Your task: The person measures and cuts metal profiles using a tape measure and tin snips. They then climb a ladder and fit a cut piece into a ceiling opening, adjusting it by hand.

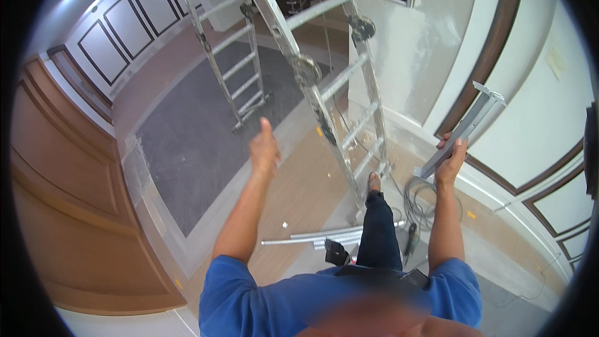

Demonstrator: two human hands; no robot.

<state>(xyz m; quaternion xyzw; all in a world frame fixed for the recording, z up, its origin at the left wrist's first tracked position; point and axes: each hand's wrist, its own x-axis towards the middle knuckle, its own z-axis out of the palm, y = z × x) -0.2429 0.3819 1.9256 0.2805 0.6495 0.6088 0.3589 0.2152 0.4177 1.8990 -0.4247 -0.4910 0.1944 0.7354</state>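
The right hand [450, 163] is closed around the lower part of a metal channel [467, 126], thumb and fingers pressed to its sides. The channel is at the right of the frame, tilted, its far end pointing to the upper right and its near end just below the hand. The left hand [265, 150], near the middle of the frame, grasps nothing; it is raised, one digit pointing up, and in the picture it sits just below a foot of the ladder [274, 15]. That folding metal ladder stands in the upper middle, its legs spread apart. Below the right hand, a coil of grey cable [424, 203] lies on the floor, with a dark power tool [410, 242] near it. Long metal strips [331, 236] lie at the lower middle, beside the person's dark-trousered leg [379, 231]. A dark grey floor patch [193, 137] spreads across the left centre, next to brown wood panelling [75, 193] at the left edge. Pale walls with brown trim [530, 184] fill the right side.
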